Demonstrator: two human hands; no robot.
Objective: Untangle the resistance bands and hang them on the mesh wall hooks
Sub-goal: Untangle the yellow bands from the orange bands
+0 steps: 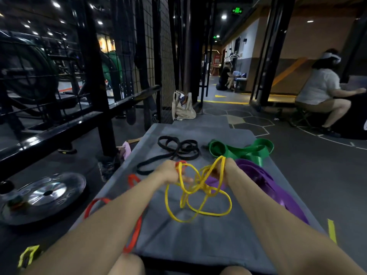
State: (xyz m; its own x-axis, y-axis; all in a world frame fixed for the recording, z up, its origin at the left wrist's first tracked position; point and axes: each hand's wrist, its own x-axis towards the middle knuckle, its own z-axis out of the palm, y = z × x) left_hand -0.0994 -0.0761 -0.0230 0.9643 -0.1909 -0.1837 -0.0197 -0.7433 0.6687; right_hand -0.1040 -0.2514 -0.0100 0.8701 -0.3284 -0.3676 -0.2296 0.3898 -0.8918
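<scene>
At the centre of the view both hands hold a tangled yellow resistance band (198,193) up over a grey mat (178,235). The left hand (170,172) has its fingers curled round yellow strands and also grips one end of an orange band (133,231); the right hand (225,170) pinches a yellow loop that runs up over its knuckles. Between the hands the band knots into several loops, and the lowest of them touch the mat at about 6 o'clock from the knot. The orange band trails away toward 7 o'clock along the mat's left edge. A black band (176,150) lies coiled at 11 o'clock from the hands, a green band (242,149) at 1 o'clock, and a purple band (266,181) stretches off toward 4 o'clock under the right forearm. The black mesh wall (158,56) stands at 11 o'clock, well apart, with a beige bag (183,108) at its foot. A metal weight plate (41,197) lies on the floor at 9 o'clock
</scene>
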